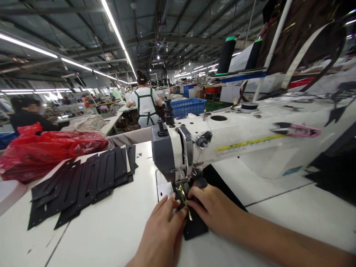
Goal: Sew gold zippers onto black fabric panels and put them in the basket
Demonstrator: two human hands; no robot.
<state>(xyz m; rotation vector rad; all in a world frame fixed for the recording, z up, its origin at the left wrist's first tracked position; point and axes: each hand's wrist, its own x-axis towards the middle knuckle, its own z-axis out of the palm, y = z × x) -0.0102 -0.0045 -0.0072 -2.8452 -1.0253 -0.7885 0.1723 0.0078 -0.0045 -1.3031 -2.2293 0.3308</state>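
Left hand: the left hand [164,226] is palm down in front of the sewing machine [164,155], fingers bent and close together, tips on the work near the needle area; whether they pinch it, I can't tell from here.
Right hand: the right hand [218,204] comes in from the machine's right, fingers curled, thumb and forefinger tips right by the zipper; I can't make out whether they close on it.
Black piece: the black piece [196,230] lies flat at the machine's needle end, partly under both hands.
Zipper: the gold zipper [190,215] runs over that piece, between the hands, up toward the presser area.
Cut pieces: a fanned, overlapping row of slotted dark panels [83,181] sits on the white tabletop [111,237], left of the machine.
Bag: a crumpled red plastic bag [55,150] is farther left of the machine, behind the panels.
Machine arm: a yellow measuring tape [250,142] runs along it, with pink-handled snips [304,130] at its right end.
Thread: black cones [226,55] stand above and behind the machine.
Beyond: past the machine are a blue basket [189,106] and a person [146,104] in green apron straps, back turned.
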